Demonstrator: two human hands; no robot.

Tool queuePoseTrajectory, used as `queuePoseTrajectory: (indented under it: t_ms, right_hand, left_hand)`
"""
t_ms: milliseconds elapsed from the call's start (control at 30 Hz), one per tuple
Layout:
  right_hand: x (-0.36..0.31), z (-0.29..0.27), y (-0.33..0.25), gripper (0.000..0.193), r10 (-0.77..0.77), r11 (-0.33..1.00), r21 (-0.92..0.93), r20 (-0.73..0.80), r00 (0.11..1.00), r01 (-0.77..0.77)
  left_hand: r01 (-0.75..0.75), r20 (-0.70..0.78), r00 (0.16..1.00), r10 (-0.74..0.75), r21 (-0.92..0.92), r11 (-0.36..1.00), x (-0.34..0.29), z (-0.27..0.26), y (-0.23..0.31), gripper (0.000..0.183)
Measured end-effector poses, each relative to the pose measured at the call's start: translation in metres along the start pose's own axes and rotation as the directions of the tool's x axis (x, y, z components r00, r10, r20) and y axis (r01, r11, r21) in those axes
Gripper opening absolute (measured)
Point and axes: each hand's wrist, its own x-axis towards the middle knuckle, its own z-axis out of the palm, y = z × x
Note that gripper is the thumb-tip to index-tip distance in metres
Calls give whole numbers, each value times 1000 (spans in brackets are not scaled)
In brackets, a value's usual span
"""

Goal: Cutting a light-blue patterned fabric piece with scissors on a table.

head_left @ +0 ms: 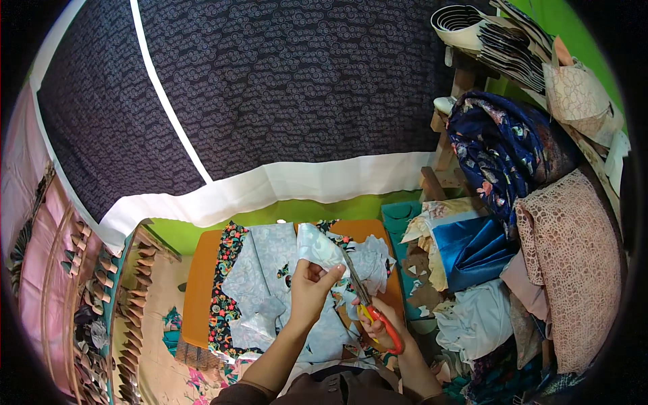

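Smooth orange round-cornered tabletop (pixel 196 307) bears black multicoloured floral cloth (pixel 225 300) beneath flat pale blue-grey fabric pieces (pixel 256 277), apparently layered to lie level. Left hand (pixel 309 290) pinches a thin, curled, pale-blue patterned fabric piece (pixel 317 246) above them, presumably raised for blade access. Right hand (pixel 394 316) grips long metal scissors with red-and-yellow handles (pixel 362 295), blades angled up beside that piece. Far right: glossy, creased blue satin cloth (pixel 469 253), folded.

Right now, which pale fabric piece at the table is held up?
The pale piece pinched in the left hand, beside the scissors; the others lie on the table.
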Motion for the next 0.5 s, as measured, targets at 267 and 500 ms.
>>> queuePoseTrajectory:
  t_ms: [267,500]
  right_hand:
    - [-3,-3,15,81,18,1000,-6,-21,1000,-18]
    - [-3,3,17,72,56,997,55,-35,998,-54]
  left_hand:
    - [15,127,992,-17,12,1000,-2,-8,2,26]
    - [73,186,981,-49,-122,990,-8,-7,8,32]
